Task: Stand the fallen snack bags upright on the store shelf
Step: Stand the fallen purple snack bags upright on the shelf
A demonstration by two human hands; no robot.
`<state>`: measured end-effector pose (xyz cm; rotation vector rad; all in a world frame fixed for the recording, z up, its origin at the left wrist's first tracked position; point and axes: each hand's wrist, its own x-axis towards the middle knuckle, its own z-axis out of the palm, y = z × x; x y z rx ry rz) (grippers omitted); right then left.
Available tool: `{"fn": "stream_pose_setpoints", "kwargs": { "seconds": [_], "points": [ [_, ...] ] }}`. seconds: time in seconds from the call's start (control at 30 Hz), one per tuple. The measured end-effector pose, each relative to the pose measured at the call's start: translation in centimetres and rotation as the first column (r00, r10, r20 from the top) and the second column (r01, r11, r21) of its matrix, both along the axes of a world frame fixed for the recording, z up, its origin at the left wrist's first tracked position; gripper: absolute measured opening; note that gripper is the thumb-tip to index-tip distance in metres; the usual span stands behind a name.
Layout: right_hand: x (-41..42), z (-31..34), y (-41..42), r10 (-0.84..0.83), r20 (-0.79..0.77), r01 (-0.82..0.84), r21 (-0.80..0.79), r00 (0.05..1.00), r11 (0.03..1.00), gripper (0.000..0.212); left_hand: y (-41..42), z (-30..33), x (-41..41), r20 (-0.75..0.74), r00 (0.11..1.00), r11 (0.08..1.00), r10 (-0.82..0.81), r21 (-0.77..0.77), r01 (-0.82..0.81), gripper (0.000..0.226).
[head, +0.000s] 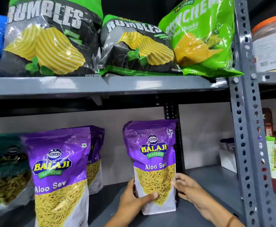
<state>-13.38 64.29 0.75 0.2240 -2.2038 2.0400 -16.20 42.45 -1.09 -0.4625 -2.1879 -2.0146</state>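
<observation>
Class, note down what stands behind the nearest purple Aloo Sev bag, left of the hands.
A second purple bag stands behind the nearest bag. Only its right strip shows; the rest is covered.

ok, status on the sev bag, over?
Hands: left hand grips Aloo Sev bag at left edge, thumb across front; right hand holds right edge. Bag upright on lower shelf. Nothing blocking either side.
</observation>
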Motion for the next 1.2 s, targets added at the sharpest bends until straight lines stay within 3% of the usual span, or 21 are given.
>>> {"fn": "stream_pose_setpoints", "kwargs": {
  "seconds": [0.17,0.3,0.4,0.73,0.93,1.03,1.1,1.17,1.2],
  "points": [
    [-0.1,0.0,0.4,0.080,0.035,-0.082,0.053,0.996,0.995,0.017,-0.1,-0.2,-0.2,0.006,1.000,0.999,0.020,-0.044,-0.020,0.093],
    [-0.3,-0.7,0.4,0.257,0.054,-0.260,0.044,0.965,0.965,0.082,-0.3,-0.6,-0.3,0.022,0.999,0.995,-0.029,-0.092,0.031,0.102],
    [-0.9,-1.0,-0.1,0.232,0.040,-0.235,0.108,0.972,0.966,0.103,-0.2,-0.5,0.0,0.045,0.998,0.995,-0.033,-0.096,0.037,0.097],
    [0.6,-0.3,0.9,0.284,0.026,-0.285,0.155,0.958,0.946,0.078,1.1,-1.2,3.0,-0.012,0.988,0.972,0.157,-0.173,-0.157,0.091],
    [0.5,-0.6,1.0,0.278,0.044,-0.281,0.125,0.960,0.951,0.083,1.4,-1.3,3.9,0.005,0.984,0.971,0.176,-0.163,-0.173,0.090],
    [0.9,-0.7,0.9,0.304,0.059,-0.309,0.117,0.951,0.944,0.098,1.4,-1.1,4.1,0.019,0.990,0.982,0.141,-0.133,-0.137,0.089],
    [1.2,-0.5,0.5,0.237,-0.001,-0.235,0.129,0.972,0.963,0.115,1.6,-0.7,4.7,0.032,0.994,0.989,0.107,-0.104,-0.104,0.090],
    [2.2,0.3,-0.9,-0.033,-0.185,0.052,0.097,0.982,0.994,0.119,1.2,0.0,5.7,0.003,0.990,0.988,0.144,-0.055,-0.143,0.104],
    [2.9,0.8,-2.1,-0.216,-0.306,0.248,0.069,0.927,0.966,0.117,0.3,0.5,6.4,-0.040,0.979,0.979,0.201,-0.039,-0.202,0.117]
  ]
}}
